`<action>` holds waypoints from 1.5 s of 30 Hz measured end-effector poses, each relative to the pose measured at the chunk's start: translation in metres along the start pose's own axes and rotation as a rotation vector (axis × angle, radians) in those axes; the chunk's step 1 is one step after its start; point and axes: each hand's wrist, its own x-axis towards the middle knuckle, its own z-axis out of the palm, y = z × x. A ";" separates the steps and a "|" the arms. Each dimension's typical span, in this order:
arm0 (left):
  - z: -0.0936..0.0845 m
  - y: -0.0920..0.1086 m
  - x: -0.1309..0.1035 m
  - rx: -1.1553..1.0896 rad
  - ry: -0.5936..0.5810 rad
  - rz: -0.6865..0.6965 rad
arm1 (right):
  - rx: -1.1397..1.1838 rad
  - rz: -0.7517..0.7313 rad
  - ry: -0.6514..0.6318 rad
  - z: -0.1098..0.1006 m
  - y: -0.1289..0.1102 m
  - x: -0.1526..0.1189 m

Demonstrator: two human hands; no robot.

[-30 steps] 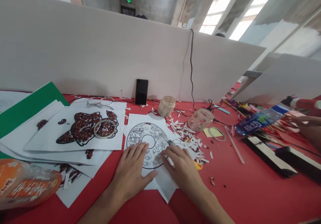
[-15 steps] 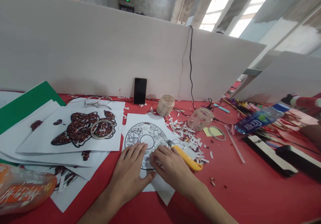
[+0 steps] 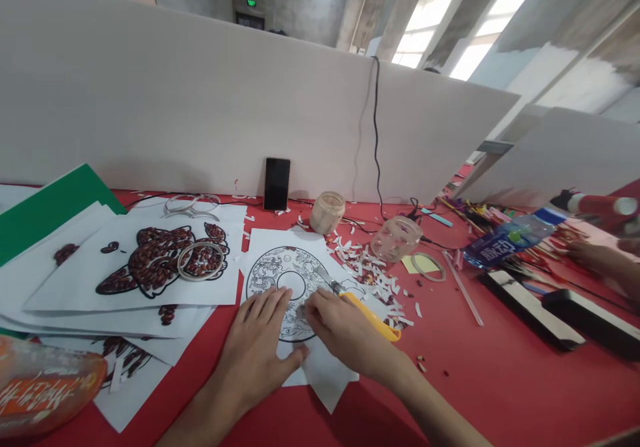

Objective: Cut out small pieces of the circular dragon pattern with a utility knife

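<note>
Left hand: spread flat on the circular line drawing. Right hand: fingers curled over the drawing's right part (any grip unclear). Yellow-handled utility knife: beside it. Beyond: two jars; phone, propped upright.

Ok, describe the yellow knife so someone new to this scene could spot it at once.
On the red table, find the white sheet with the round line drawing. Just beyond the right hand, the knife slants across the sheet's right side, metal end on the drawing. Its bright, thick handle sets it apart from the flat, pale yellow note.
</note>
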 end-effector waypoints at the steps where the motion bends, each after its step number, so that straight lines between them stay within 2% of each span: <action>1: 0.000 0.000 0.000 -0.002 -0.003 -0.001 | 0.022 0.021 0.024 0.000 0.003 0.001; 5: 0.000 -0.001 0.000 -0.013 -0.007 -0.005 | 0.038 0.091 0.158 -0.003 0.022 0.006; 10: -0.001 -0.001 -0.001 -0.023 0.013 -0.001 | -0.121 0.294 0.441 -0.009 0.064 0.005; 14: 0.005 -0.001 -0.002 -0.051 0.066 0.004 | -0.292 0.262 0.424 -0.001 0.085 -0.014; 18: -0.001 -0.006 0.002 -0.129 0.223 -0.029 | -0.230 0.237 0.503 0.007 0.083 -0.026; 20: -0.014 -0.016 0.006 -0.124 0.347 -0.071 | -0.145 0.226 0.554 0.005 0.076 -0.023; 22: -0.029 -0.032 0.009 0.027 0.465 -0.120 | -0.036 0.215 0.592 0.002 0.068 -0.016; 24: -0.042 -0.052 0.009 0.229 0.514 -0.213 | 0.099 0.205 0.627 -0.001 0.060 -0.007; 26: -0.050 -0.071 0.006 0.343 0.471 -0.253 | 0.226 0.195 0.669 0.001 0.053 0.000; 28: -0.053 -0.084 0.003 0.374 0.455 -0.264 | 0.299 0.185 0.704 0.006 0.048 0.004; 30: -0.055 -0.087 0.001 0.359 0.479 -0.266 | 0.328 0.164 0.720 0.012 0.043 0.004; 32: -0.053 -0.080 0.001 0.260 0.533 -0.244 | 0.372 0.115 0.731 0.016 0.037 0.001; 34: -0.047 -0.062 0.003 0.031 0.556 -0.199 | 0.455 0.033 0.728 0.018 0.027 -0.002; 35: -0.043 -0.051 0.004 -0.139 0.533 -0.197 | 0.503 -0.014 0.712 0.018 0.020 -0.003; 37: -0.032 -0.028 0.006 -0.481 0.385 -0.220 | 0.578 -0.103 0.642 0.017 0.007 -0.004; 39: -0.021 -0.008 0.007 -0.712 0.262 -0.197 | 0.616 -0.161 0.573 0.017 -0.006 -0.004; 42: -0.011 0.006 0.007 -0.905 0.208 -0.183 | 0.633 -0.181 0.547 0.021 -0.014 -0.003; 45: -0.006 0.005 0.006 -0.971 0.196 -0.150 | 0.621 -0.161 0.592 0.029 -0.013 -0.001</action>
